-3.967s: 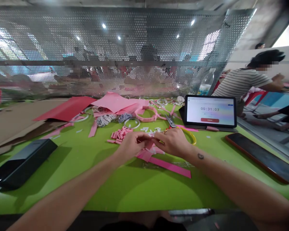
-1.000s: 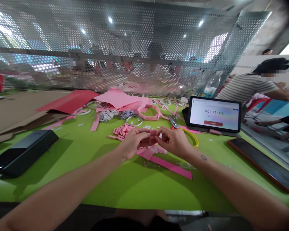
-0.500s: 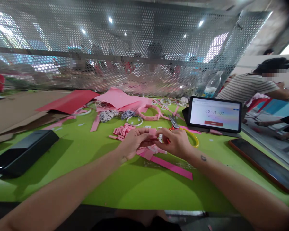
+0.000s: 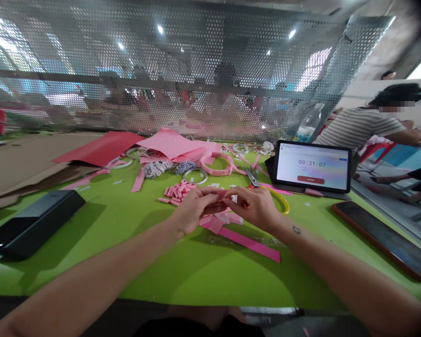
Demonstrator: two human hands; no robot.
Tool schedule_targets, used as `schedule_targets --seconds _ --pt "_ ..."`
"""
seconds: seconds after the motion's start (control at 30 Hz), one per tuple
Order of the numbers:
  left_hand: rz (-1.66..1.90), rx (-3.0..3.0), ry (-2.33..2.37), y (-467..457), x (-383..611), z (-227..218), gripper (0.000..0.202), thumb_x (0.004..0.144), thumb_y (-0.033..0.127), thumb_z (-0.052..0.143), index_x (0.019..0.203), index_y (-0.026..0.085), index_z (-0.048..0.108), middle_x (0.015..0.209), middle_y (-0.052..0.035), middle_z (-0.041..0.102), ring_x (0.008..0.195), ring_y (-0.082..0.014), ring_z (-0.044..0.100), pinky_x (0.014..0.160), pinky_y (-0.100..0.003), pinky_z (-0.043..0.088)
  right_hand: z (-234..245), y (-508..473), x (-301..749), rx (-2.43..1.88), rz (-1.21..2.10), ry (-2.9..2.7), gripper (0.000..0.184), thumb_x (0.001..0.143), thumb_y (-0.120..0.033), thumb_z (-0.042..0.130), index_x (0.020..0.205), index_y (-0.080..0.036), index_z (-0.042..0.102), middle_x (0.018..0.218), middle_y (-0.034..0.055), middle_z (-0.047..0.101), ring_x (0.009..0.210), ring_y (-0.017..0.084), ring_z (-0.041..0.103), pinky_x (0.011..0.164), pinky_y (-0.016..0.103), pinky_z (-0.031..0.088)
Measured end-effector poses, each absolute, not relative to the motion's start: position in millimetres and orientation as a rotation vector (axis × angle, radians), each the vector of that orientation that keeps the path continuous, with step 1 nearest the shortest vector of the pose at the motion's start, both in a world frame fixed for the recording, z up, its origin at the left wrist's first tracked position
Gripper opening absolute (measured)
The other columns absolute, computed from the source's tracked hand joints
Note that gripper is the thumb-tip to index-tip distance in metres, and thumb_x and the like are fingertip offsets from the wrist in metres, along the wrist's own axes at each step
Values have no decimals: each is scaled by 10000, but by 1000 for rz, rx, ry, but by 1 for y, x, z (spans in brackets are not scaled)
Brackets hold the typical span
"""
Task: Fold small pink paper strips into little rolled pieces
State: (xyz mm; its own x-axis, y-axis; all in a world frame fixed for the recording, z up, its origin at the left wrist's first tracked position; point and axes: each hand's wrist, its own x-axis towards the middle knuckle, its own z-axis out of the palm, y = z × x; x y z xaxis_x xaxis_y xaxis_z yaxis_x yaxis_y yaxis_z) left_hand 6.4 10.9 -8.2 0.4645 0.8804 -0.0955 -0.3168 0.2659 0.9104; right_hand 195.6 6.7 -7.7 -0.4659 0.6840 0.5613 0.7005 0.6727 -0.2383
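Observation:
A small pink paper piece (image 4: 222,193) is pinched between the fingertips of both hands above the table's middle. My left hand (image 4: 193,209) is closed on its left side, and my right hand (image 4: 255,206) on its right, with part of the paper hidden by fingers. Under the hands lie pink paper scraps (image 4: 215,223) and a bright pink strip (image 4: 250,244). Just left of my left hand is a pile of small pink paper rolls (image 4: 178,191). Behind my right hand lie scissors (image 4: 253,178), their handles partly covered, beside a yellow ring (image 4: 283,202).
A pink paper band (image 4: 217,172), a white ring (image 4: 195,181), twine (image 4: 157,169) and pink sheets (image 4: 171,144) lie at the back. A tablet (image 4: 312,166) and phone (image 4: 382,238) are right; a dark box (image 4: 38,222) is left. A perforated metal screen (image 4: 196,56) stands behind.
The pink paper now shows less between the fingers, looking folded or rolled down. My right fingertips have moved slightly left, closer to my left hand.

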Motion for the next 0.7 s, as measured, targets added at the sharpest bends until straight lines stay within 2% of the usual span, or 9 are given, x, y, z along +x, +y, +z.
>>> schedule_targets --seconds 0.5,0.7 --pt "895 973 643 7 7 -8 174 766 219 653 898 117 700 851 -88 722 837 -185 679 823 -296 536 -6 6 195 -1049 18 -2158 182 847 -366 533 873 -220 639 525 -52 585 444 53 461 500 178 313" --pt "890 982 653 7 8 -10 191 751 190 665 920 105 690 882 -96 718 836 -181 676 849 -305 524 -5 5 194 -1061 54 -2139 169 843 -352 535 861 -211 627 527 -50 581 441 53 460 493 176 312"
